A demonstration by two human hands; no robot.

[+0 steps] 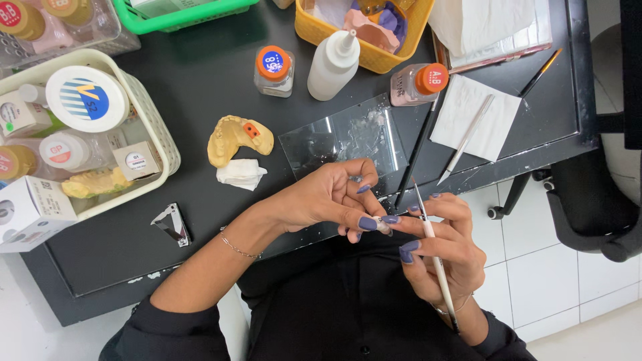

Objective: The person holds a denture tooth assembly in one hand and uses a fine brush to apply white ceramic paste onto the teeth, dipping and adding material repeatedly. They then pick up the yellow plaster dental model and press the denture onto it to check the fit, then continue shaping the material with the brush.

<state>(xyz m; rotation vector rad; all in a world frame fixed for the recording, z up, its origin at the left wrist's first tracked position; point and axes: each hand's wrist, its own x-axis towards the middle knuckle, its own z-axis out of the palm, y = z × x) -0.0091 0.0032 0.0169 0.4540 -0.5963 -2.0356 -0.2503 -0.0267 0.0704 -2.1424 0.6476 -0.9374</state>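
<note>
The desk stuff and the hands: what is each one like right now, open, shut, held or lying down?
Left hand: pinching a tiny piece.
Right hand: holding a thin brush.
Squeeze bottle: upright, capped.
Two orange-lidded jars: shut.
Yellow tooth mould: lying untouched.
Glass slab: flat, smeared.
</note>
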